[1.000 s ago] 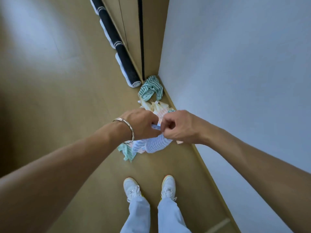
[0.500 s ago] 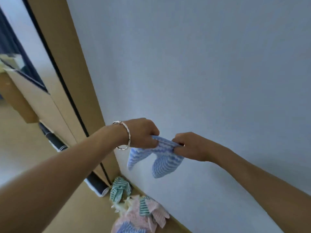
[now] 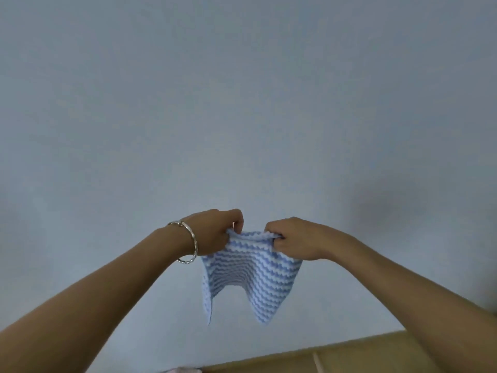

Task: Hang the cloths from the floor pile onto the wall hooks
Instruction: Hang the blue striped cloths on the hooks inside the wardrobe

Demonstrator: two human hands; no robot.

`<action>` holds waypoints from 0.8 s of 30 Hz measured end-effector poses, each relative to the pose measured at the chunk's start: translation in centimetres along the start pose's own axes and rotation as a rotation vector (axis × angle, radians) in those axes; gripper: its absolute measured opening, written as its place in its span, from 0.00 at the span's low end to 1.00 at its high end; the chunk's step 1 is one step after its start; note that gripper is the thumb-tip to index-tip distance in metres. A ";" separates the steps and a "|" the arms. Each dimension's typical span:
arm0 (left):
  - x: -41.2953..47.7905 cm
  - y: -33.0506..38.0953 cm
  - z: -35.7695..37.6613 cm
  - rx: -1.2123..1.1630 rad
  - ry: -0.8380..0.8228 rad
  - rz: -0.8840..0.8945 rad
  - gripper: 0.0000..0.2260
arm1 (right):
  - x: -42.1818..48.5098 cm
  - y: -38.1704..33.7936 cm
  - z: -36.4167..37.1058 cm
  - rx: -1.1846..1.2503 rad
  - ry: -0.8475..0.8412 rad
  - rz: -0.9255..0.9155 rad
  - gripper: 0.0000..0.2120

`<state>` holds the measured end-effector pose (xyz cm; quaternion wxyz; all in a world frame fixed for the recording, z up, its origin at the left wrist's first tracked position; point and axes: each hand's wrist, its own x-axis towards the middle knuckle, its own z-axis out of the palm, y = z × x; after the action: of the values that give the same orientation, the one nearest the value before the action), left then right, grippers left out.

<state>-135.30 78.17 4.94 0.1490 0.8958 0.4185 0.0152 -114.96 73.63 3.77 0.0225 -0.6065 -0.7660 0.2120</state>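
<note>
Change: A second ago both hands were bunched together low over the floor pile. Half a second ago the cloth was off the floor with the pile under it. Now the view has tipped up onto the plain pale blue-grey wall (image 3: 242,103), and the hands have drawn apart with the cloth opened between them.
Meaning for the task: The pick-up looks done and the cloth is being spread, probably to find an edge to hang. No wall hook shows in the frame, so hanging is not yet done.
Left hand: The left hand (image 3: 217,230), in the lower centre of the frame, has its fingers curled and pinches the cloth's upper left corner. A silver twisted bangle (image 3: 188,246) sits on its wrist.
Right hand: The right hand (image 3: 293,238), just right of centre, has its fingers curled under and grips the upper right edge.
Cloth position: The soft blue-and-white wavy-striped cloth (image 3: 247,267) hangs in the air between the hands at lower centre, in front of the wall. I cannot tell whether it touches the wall.
Cloth look: The top edge is drawn fairly taut with a slight dip. Two lower corners droop as points with an arch between them. It looks limp and fluffy.
Bottom edge: A tan wooden strip (image 3: 349,354) runs along the lower right. A sliver of pink fabric (image 3: 183,370), likely part of the pile, is at bottom centre-left.
</note>
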 end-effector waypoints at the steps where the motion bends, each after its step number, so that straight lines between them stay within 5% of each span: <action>1: 0.8 1.5 0.2 -0.008 -0.022 0.044 0.17 | -1.6 1.1 -0.3 0.000 0.017 0.044 0.05; 5: 3.3 8.0 0.5 0.006 -0.063 0.247 0.25 | -8.4 4.8 -2.0 0.002 0.103 0.200 0.05; 15: 5.8 25.7 2.4 0.119 -0.147 0.639 0.09 | -26.0 11.6 -3.2 0.051 0.283 0.488 0.10; 24: 3.2 43.9 6.3 0.115 -0.069 0.820 0.10 | -43.4 17.9 -2.8 0.007 0.388 0.614 0.08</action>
<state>-99.52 52.45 10.89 0.0942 0.9951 0.0218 0.0198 -86.30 36.85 9.69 0.1049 -0.8372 -0.5287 0.0923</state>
